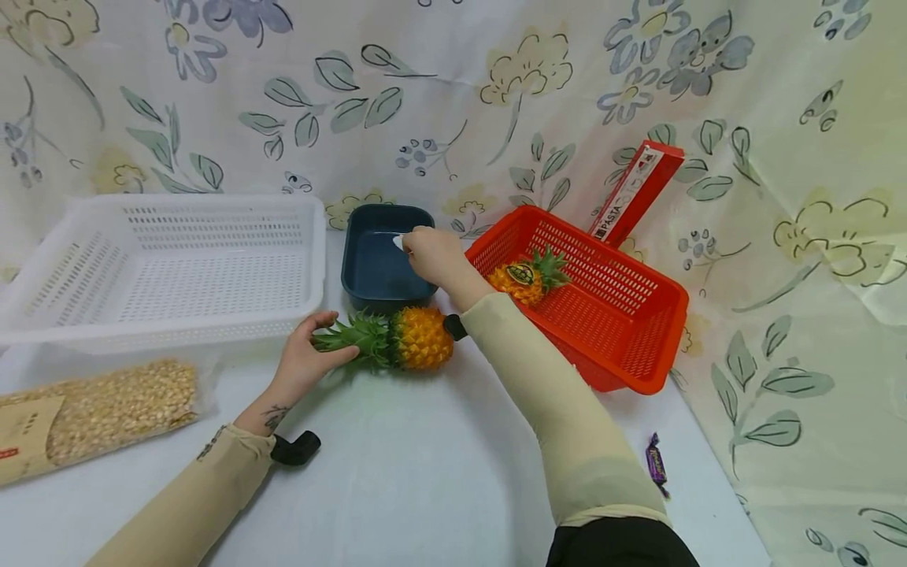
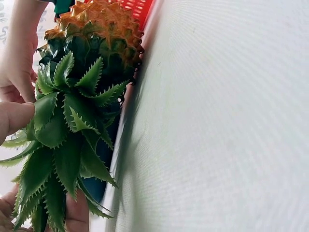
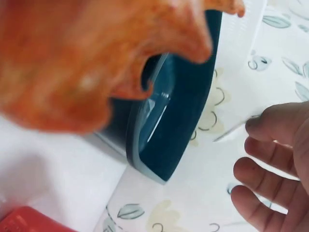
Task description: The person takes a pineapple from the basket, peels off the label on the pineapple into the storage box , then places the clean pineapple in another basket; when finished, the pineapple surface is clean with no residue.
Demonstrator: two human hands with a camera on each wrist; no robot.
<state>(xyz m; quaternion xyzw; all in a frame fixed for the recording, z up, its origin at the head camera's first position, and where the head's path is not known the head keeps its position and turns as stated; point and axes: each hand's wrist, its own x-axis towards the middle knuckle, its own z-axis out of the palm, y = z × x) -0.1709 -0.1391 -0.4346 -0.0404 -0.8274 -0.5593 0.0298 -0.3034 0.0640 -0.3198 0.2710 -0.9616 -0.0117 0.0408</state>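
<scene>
A toy-like pineapple lies on its side at the table's middle, its leafy crown pointing left. My left hand holds that crown between thumb and fingers; in the left wrist view the thumb lies against the leaves. Over the dark blue tub, behind the pineapple, is my right hand. It pinches a small, thin white piece between thumb and finger, seen nearly edge-on in the right wrist view; I cannot tell its kind. The other right fingers are loosely bent.
A white perforated basket stands at left, with a bag of grains before it. The red basket at right holds a smaller pineapple and a red pasta box leaning out. A purple-wrapped candy lies near the right edge.
</scene>
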